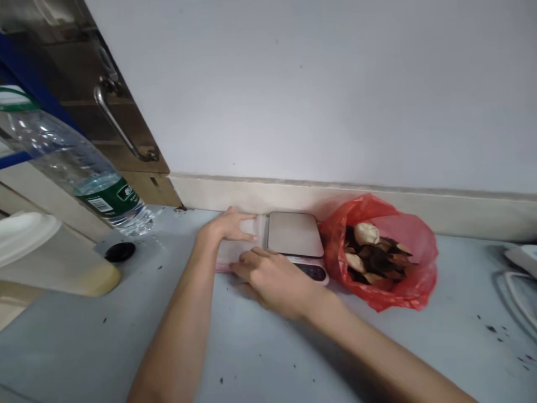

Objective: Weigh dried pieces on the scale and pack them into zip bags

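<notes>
A flat, whitish translucent packet (235,251) with a pinkish near edge lies against the left side of a kitchen scale (295,235). My left hand (229,225) rests on the packet's far part, thumb and fingers spread. At its near right corner, my right hand (277,277) has its fingers curled together on the packet; the fingertips are partly hidden and blurred. The scale has a bare square metal plate and a dark control panel, partly covered by my right hand. Just right of the scale stands an open red plastic bag (380,252) with dried brown and pale pieces inside.
A tilted-looking water bottle (104,196) and a pale plastic container (50,263) stand at left, by a black round lid (120,252). A wall backs the counter (251,347). At the right edge are a white device (524,258) and cable (514,291). Dark crumbs dot the counter.
</notes>
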A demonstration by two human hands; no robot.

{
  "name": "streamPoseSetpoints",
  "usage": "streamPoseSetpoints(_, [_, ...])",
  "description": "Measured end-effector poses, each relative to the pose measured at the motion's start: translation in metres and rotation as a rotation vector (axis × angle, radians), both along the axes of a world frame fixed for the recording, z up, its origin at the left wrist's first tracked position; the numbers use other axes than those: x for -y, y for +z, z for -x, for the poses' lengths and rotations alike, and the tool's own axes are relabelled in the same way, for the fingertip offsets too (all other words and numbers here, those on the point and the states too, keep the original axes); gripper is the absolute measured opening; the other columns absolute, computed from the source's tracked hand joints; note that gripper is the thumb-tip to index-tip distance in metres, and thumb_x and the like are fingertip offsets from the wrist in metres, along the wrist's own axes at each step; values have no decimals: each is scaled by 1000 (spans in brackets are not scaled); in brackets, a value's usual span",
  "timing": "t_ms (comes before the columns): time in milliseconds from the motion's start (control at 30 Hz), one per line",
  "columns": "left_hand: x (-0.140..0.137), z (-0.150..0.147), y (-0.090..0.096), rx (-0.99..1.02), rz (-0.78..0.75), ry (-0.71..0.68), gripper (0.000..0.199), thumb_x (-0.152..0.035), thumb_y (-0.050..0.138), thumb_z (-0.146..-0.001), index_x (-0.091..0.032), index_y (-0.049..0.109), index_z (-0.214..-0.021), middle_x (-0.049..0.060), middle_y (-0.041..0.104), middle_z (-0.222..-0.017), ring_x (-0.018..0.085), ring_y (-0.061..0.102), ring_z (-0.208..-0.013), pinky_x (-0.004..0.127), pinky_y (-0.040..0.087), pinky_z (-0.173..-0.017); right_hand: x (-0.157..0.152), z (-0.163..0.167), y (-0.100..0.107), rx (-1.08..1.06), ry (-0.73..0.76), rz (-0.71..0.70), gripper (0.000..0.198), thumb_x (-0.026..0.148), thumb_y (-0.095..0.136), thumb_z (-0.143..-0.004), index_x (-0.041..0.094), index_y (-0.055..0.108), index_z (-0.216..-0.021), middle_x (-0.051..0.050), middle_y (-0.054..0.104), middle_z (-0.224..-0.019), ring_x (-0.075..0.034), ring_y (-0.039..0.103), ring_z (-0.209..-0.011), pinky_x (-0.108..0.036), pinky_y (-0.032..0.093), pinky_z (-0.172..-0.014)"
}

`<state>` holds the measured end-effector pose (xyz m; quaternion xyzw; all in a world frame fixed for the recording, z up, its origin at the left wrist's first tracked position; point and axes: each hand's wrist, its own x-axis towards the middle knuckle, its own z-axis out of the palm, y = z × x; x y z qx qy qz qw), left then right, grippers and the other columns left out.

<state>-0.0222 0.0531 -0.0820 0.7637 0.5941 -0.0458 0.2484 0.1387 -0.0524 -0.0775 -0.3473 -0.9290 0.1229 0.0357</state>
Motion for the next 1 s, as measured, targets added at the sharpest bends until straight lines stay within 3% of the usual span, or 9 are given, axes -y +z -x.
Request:
streamPoseSetpoints(100, [5,-5,10,-61,-2,3,90,-60,77,-74,-30,53,-155,17,54,-154,45,54,-140,50,44,-113,3,-49,31,-92,-63,24,28,27,52,-105,24,78,-115,-4,78,-122,-23,74,-105,-33,58,-91])
streamPoseSetpoints(233, [16,-20,36,-77,-49,-21,81,-48,70,-82,-25,50,-157,19,59,-150,42,57,-137,49,44,-112,1,-132,67,-239,-445,-65,33,36,48,-102,24,78,-95,-4,79,-86,-22,69,-71,-33,52,-62])
streamPoseSetpoints(300, [23,-33,49,2,-128,-86,71,-50,61,-89,-26,52,-156,15,64,-146,37,60,-133,45,44,-111,-1,-167,74,-266,-558,-100,23,31,56,-92,24,78,-91,-4,79,-84,-21,69,-67,-33,51,-61])
streamPoseSetpoints(400, [34,-58,60,201,-235,-206,55,-53,55,-92,-25,67,-138,10,73,-131,30,68,-119,36,51,-100,-5,-200,72,-267,-613,-16,23,35,59,-87,24,78,-93,-4,79,-82,-22,70,-69,-32,52,-60])
streamPoseSetpoints(500, [42,-84,60,336,-268,-312,36,-48,52,-94,-24,75,-108,6,79,-109,25,71,-96,33,54,-85,-10,-207,64,-249,-593,55,30,41,61,-86,25,78,-106,-2,78,-84,-21,71,-73,-31,54,-63])
streamPoseSetpoints(633, [50,-105,56,354,-248,-398,31,-45,51,-95,-23,62,-76,2,71,-78,20,63,-72,30,47,-66,-17,-197,54,-179,-586,104,27,42,63,-90,24,77,-105,-3,79,-90,-20,71,-77,-29,53,-67])
streamPoseSetpoints(800, [55,-102,56,282,-173,-400,28,-39,49,-95,-23,52,-72,-1,60,-70,17,53,-63,28,36,-57,-20,-189,49,-121,-659,6,21,27,56,-91,23,76,-99,-5,78,-89,-19,69,-75,-29,50,-65])
streamPoseSetpoints(933, [55,-88,58,233,-114,-383,26,-37,48,-95,-23,50,-74,-2,54,-67,17,47,-61,29,33,-56,-15,-187,56,-204,-619,-67,23,38,60,-89,25,76,-99,-4,77,-85,-21,67,-71,-30,48,-60])
streamPoseSetpoints(1000, [54,-80,58,200,-86,-351,28,-37,47,-96,-23,48,-72,-2,50,-66,17,43,-60,29,32,-56,-10,-184,63,-253,-586,-51,24,44,59,-90,25,73,-84,-2,73,-73,-20,63,-62,-30,46,-54])
